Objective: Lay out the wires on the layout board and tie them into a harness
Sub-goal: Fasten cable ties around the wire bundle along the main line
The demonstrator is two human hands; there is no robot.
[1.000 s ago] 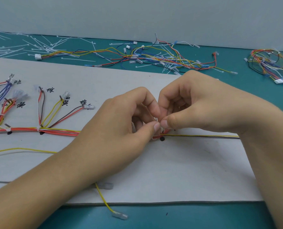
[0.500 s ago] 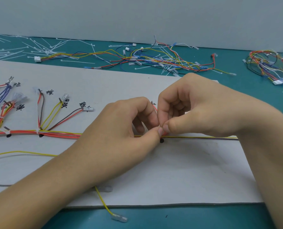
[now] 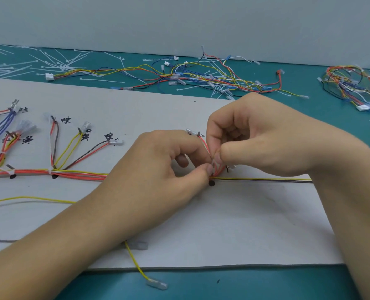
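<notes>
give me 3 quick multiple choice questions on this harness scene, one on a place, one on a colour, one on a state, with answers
1. Where does the terminal of the loose yellow wire lie?
A on the table, past the near edge of the board
B at the board's middle
C in a hand

2. What colour are the pinched wires between the left hand and right hand?
A blue
B red
C green

3. What state is the trunk in, left of the left hand?
A bound with white ties
B loose, no ties
C cut in two

Answers:
1 A: the terminal rests on teal, off the board's edge.
2 B: red strands run up from the fingertips.
3 A: white ties wrap the trunk beside the black marks.
</notes>
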